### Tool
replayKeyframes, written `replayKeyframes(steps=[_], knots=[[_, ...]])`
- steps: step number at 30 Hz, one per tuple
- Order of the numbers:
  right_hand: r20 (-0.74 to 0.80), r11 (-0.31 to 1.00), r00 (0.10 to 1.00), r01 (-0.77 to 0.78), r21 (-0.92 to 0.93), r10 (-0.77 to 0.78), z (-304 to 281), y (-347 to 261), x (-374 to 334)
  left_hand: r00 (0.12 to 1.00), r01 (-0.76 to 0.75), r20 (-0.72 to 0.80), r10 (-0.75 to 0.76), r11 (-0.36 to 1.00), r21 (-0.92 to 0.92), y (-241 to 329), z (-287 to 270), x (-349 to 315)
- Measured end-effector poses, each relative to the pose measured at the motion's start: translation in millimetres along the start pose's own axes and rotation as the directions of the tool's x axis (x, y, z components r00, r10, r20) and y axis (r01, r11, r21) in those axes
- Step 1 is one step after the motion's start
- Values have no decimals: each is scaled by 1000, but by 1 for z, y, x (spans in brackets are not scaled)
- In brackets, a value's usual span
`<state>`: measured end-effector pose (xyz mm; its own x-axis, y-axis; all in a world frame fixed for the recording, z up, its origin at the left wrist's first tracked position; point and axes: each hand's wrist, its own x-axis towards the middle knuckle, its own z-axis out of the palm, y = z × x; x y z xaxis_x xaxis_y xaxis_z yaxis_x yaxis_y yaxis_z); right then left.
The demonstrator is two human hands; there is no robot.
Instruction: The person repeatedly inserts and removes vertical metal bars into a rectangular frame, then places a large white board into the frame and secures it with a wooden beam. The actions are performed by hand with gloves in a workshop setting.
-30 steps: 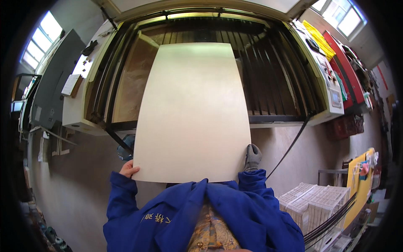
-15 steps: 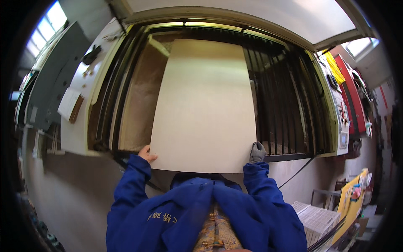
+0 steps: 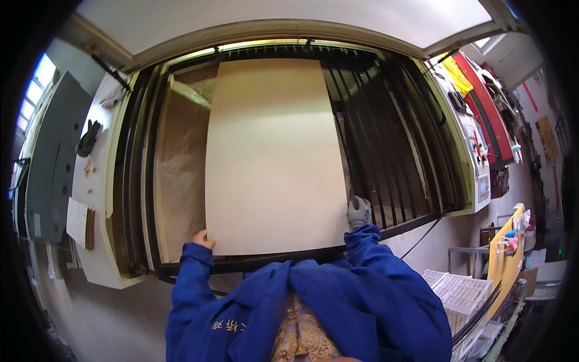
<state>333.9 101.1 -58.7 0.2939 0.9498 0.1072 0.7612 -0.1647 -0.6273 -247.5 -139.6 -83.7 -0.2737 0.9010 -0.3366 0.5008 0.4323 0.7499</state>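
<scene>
A large pale rectangular board [image 3: 271,151] lies across the dark slatted bed [image 3: 386,151] of a machine with its lid raised. Its near edge sits just inside the black front rail [image 3: 241,264]. My bare left hand [image 3: 204,240] grips the near left corner, with part of the fingers hidden. On the right edge, close to the near corner, my right hand [image 3: 359,212] in a grey glove is closed against the board. Its fingertips are partly out of sight.
The raised lid [image 3: 271,24] spans the far side. On the left ledge lie a dark glove [image 3: 88,137] and a stack of papers [image 3: 80,223]. A small control panel [image 3: 483,187] and yellow cloth [image 3: 457,75] are on the right. White crates [image 3: 458,295] stand lower right.
The board has slid away from me, so its near edge no longer overhangs the front rail. Both hands moved with it, and the right hand shifted along the right edge. The view has turned somewhat.
</scene>
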Motion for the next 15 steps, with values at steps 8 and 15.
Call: replayKeyframes(steps=[8, 15], knots=[[-89, 986, 992, 80, -149, -94, -67, 27, 142, 692, 401, -675, -256, 914, 64, 6, 30, -69], [164, 941, 979, 163, -296, -118, -49, -2, 278, 340, 470, -931, -132, 881, 47, 70, 91, -154]])
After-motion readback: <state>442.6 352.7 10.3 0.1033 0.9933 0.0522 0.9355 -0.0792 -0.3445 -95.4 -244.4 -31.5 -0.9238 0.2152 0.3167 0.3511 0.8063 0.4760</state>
